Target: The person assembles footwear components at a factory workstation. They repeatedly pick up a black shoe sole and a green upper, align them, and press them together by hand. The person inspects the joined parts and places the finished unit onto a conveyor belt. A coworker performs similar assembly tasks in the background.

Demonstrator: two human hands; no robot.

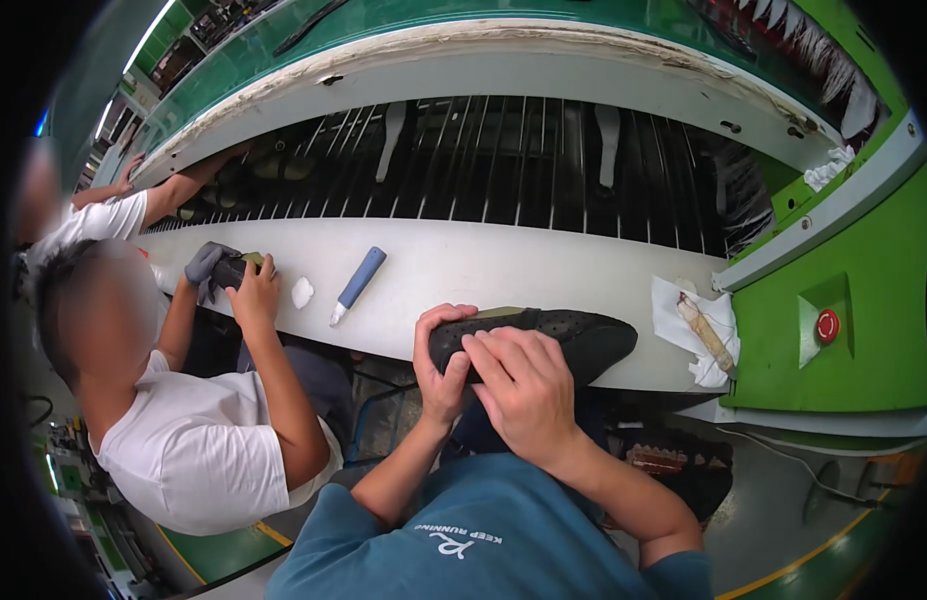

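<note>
A black shoe upper [554, 338] with rows of small perforations lies sideways over the near edge of the white ledge, its rounded end to the right. My left hand [440, 362] wraps round its left end, thumb on the near side and fingers over the top. My right hand [526, 385] is closed against the near side, fingertips pressed on the perforated surface close to my left thumb. An olive-green patch [499, 313] shows along the upper rim. My palms and the underside of the shoe are hidden.
A blue-handled tool [362, 278] and a white scrap [303, 292] lie on the ledge [439, 255]. At right, a tan stick-like thing [706, 332] rests on white tissue, beside a green panel with a red button [828, 325]. Dark slatted conveyor lies beyond. Left, a co-worker [194, 440] handles a dark shoe.
</note>
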